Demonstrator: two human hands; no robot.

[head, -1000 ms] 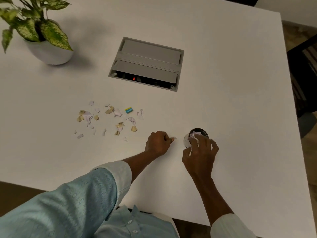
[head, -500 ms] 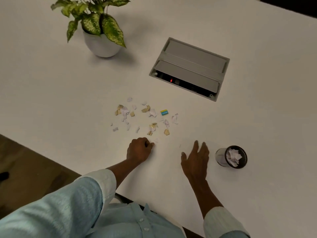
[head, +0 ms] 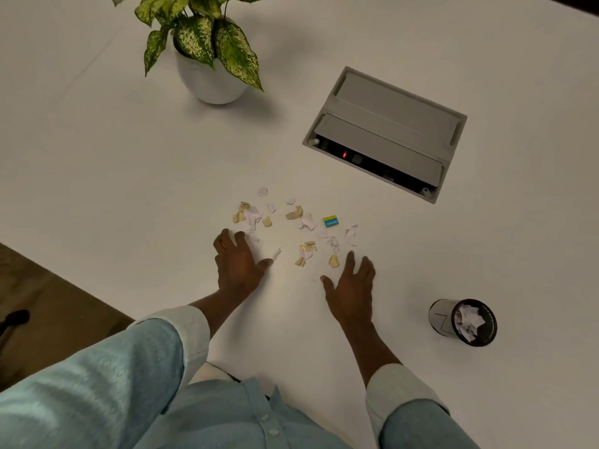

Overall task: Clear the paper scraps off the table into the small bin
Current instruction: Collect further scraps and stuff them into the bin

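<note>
Paper scraps (head: pixel 291 225): loose scatter of white, pinkish and tan bits lying on the white table (head: pixel 129 176), between and just beyond the two hands; one blue-and-yellow printed scrap (head: pixel 330 221) lies toward the right of the scatter

Left hand (head: pixel 238 264): palm down at the near left edge of the scatter; fingers spread and only slightly bent, holding nothing; a white sliver lies just beside the thumb tip

Right hand (head: pixel 351 286): palm down at the near right edge of the scatter; fingers straight and close together, thumb out to the left, holding nothing; a tan scrap (head: pixel 334 260) lies just beside the fingertips

Small bin (head: pixel 463 322): dark mesh cup standing on the table to the right of the right hand, apart from it and well apart from the scatter; crumpled white paper already inside

Potted plant (head: pixel 210 43): speckled green leaves in a round white pot (head: pixel 210 85) at the far side of the table

Cable hatch (head: pixel 385 131): grey, set into the tabletop beyond the scraps; lid raised; a small red light (head: pixel 345 154) in the dark opening

Clothing: pale blue sleeves with lighter cuffs on both arms
</note>
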